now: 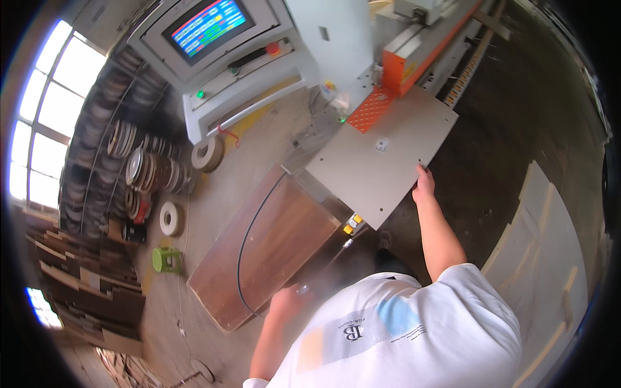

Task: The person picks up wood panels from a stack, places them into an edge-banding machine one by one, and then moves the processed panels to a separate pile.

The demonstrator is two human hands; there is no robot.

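Note:
A flat beige-grey board (372, 168) with small dark holes and a square label lies ahead of me, its far end beneath the machine's orange perforated guard (372, 110). My right hand (424, 183) grips the board's right edge. Low and to the left, my left hand (284, 305) is closed around what looks like an air gun (303, 290), with a silvery part showing past the fingers. A thin black hose (242, 239) curves over a brown wood-grain panel (265, 242) down to that hand. The fingers of the left hand are partly blurred.
A machine control panel with a lit screen (210, 26) stands at the upper left, a handrail (259, 105) below it. Rolls of edge banding (171, 218) and a green stool (166, 259) are on the left. Pale sheets (537, 258) lie at the right.

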